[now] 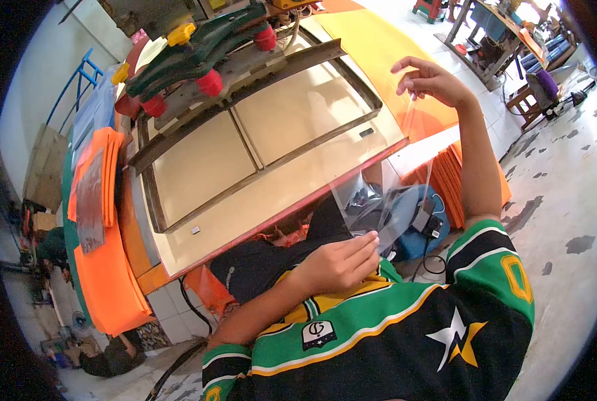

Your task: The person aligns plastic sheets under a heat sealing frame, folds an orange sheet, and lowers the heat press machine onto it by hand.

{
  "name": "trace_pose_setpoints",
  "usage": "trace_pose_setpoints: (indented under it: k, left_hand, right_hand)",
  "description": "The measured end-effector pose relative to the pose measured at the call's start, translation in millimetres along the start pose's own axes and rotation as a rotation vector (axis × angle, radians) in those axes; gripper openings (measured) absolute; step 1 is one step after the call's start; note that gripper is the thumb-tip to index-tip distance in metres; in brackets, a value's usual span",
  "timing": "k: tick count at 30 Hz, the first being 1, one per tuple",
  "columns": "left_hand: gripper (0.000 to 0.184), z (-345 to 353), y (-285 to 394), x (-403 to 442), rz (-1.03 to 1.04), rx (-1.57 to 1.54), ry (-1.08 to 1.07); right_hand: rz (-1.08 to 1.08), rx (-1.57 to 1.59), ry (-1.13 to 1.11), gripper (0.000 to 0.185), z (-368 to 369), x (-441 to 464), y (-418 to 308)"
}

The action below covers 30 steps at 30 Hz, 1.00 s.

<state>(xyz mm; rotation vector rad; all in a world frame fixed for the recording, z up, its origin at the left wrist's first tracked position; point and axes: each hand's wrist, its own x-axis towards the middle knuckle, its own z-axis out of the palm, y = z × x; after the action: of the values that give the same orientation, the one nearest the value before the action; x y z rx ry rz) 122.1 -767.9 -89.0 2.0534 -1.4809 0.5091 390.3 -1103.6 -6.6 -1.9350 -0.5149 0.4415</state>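
My left hand (338,264) is low in front of my shirt, with its fingertips closed on the near edge of a clear plastic sheet (392,210). Raised at the upper right, my right hand (432,81) pinches the sheet's upper end between thumb and fingers. Stretched between the two hands, the plastic hangs beside the right edge of a cream board (291,194). A dark metal frame (208,200) with a middle bar lies on this board.
A green press head (205,57) with red knobs stands over the frame. Orange sheets (111,281) hang at the left; an orange stack (449,180) is at the right, beside a blue stool (415,230). Yellow sheets (372,47) lie behind. Another person (111,357) is at the lower left.
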Motion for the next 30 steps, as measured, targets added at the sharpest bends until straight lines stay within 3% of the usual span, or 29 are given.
trace_pose_setpoints:
  k: [4,8,10,11,12,14,20,21,25,27,30]
  left_hand:
    - [0.027,-3.0,-6.2,-3.9,-0.088,-0.055,0.003]
    - [0.027,-4.1,-8.1,-8.0,-0.111,-0.125,0.007]
    - [0.027,-4.2,-5.8,-8.6,-0.126,-0.139,0.017]
    - [0.027,-4.3,-5.1,-8.7,-0.137,-0.155,0.023]
    - [0.027,-4.4,-5.4,-9.7,-0.137,-0.154,0.023]
    - [0.025,-3.8,-6.7,-12.6,-0.189,-0.153,0.034]
    - [0.022,-1.1,-10.7,-13.6,-0.182,-0.147,0.051]
    - [0.022,-0.6,-10.0,-13.6,-0.186,-0.145,0.053]
    - [0.019,1.7,-9.2,-14.5,-0.196,-0.146,0.075]
    - [0.018,2.5,-9.9,-14.6,-0.196,-0.152,0.075]
    - [0.017,1.9,-10.2,-14.2,-0.192,-0.154,0.077]
  right_hand:
    - [0.045,-0.042,0.007,0.039,-0.4,20.7,3.8]
    - [0.275,-0.185,0.123,0.038,0.0,40.0,18.3]
    - [0.181,-0.637,0.412,0.036,-1.5,58.9,37.4]
    - [0.018,-0.798,0.516,0.036,-1.4,69.7,46.4]
    - [0.018,-0.799,0.516,0.036,0.6,79.2,44.9]
    - [-0.276,-0.632,0.3,0.033,13.0,100.5,36.9]
    - [-0.385,-0.62,0.044,0.039,20.7,173.0,72.1]
    - [-0.316,-0.638,0.013,0.04,20.4,172.0,65.0]
    - [-0.367,-0.637,0.049,0.039,24.5,169.1,63.9]
    - [-0.454,-0.582,0.081,0.026,26.5,166.6,66.8]
    - [-0.445,-0.626,0.095,0.031,26.2,167.1,64.0]
